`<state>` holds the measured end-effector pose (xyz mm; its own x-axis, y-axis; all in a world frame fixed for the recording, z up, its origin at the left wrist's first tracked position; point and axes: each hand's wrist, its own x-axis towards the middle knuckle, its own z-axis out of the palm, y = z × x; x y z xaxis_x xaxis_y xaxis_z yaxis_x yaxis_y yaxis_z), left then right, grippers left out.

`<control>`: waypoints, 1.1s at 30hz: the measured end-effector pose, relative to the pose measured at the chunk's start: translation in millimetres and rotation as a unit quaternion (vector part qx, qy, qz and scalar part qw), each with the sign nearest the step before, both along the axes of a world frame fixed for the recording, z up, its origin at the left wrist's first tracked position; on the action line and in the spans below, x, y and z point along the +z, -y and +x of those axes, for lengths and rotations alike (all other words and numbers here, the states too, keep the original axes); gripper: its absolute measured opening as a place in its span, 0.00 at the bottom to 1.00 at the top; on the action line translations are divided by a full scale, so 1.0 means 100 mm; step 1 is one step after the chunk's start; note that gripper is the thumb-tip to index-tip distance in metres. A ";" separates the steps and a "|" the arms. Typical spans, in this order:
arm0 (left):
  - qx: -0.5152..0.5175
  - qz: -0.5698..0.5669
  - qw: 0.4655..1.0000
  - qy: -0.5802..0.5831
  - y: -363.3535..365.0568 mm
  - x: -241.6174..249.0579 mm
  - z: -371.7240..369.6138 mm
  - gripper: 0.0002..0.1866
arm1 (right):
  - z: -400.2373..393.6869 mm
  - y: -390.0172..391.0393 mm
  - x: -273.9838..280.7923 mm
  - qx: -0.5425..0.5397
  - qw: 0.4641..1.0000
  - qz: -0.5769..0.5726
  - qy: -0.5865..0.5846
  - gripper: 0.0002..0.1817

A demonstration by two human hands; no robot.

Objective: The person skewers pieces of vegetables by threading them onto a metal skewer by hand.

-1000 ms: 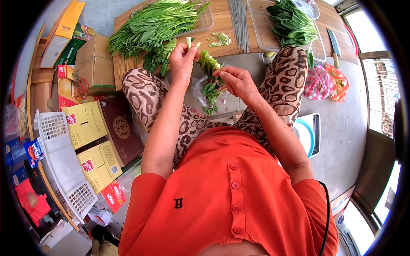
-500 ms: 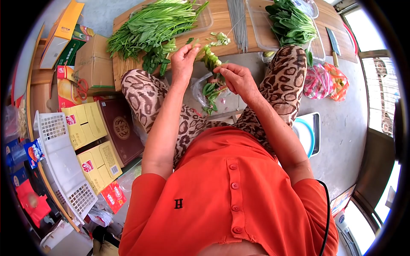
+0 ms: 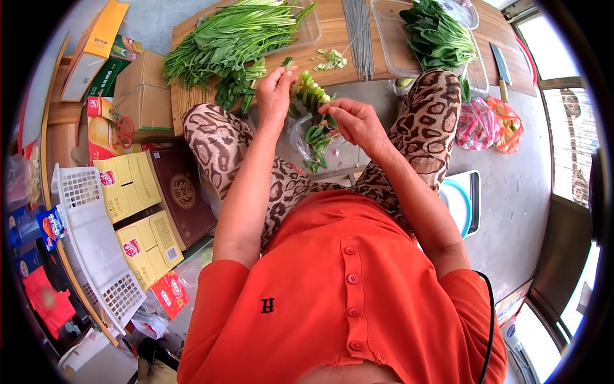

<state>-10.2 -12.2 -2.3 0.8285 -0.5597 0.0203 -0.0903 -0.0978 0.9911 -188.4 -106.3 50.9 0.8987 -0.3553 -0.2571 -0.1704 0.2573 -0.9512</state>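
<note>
My left hand (image 3: 275,89) is closed in a pinch at one end of a row of green vegetable pieces (image 3: 310,91), apparently threaded on a thin stick. At the other end my right hand (image 3: 354,120) pinches near the pieces. Below them hangs a clear plastic bag (image 3: 299,136) with leafy scraps (image 3: 316,142). Cut pale green pieces (image 3: 330,59) lie on the wooden table (image 3: 332,35) beyond my hands. Long-stemmed greens (image 3: 236,35) are piled at the left, and a bundle of thin grey sticks (image 3: 358,38) lies in the middle.
A clear tray (image 3: 388,45) with leafy greens (image 3: 437,35) is at the right, near a knife (image 3: 501,64). Pink (image 3: 476,125) and orange bags (image 3: 505,126) hang or lie below. Cardboard boxes (image 3: 142,89) and a white basket (image 3: 96,237) stand left.
The row of green pieces has shifted slightly left and appears more tilted. My right hand has moved a little, and the view has shifted slightly.
</note>
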 end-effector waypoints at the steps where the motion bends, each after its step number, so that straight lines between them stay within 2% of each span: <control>1: 0.000 0.000 1.000 0.000 0.01 0.00 0.00 0.11 | 0.00 0.00 0.00 0.003 1.000 0.001 0.002 0.11; 3: 0.000 -0.012 1.000 0.029 0.02 0.01 -0.02 0.11 | 0.01 0.00 -0.02 0.005 1.000 0.001 0.002 0.11; 10: -0.014 0.028 0.999 0.014 0.02 0.07 -0.04 0.10 | 0.01 0.00 -0.03 0.003 1.000 0.005 -0.002 0.11; 21: -0.008 -0.021 1.000 0.019 0.05 0.01 -0.06 0.10 | 0.02 0.01 -0.05 0.002 1.000 -0.005 -0.004 0.11; 31: -0.016 0.004 0.999 0.033 0.03 -0.01 -0.05 0.10 | 0.02 0.01 -0.05 0.001 1.000 -0.003 -0.003 0.11; 33: -0.011 -0.023 0.999 0.024 0.04 0.00 -0.07 0.10 | 0.02 0.00 -0.05 -0.002 1.000 -0.002 -0.005 0.11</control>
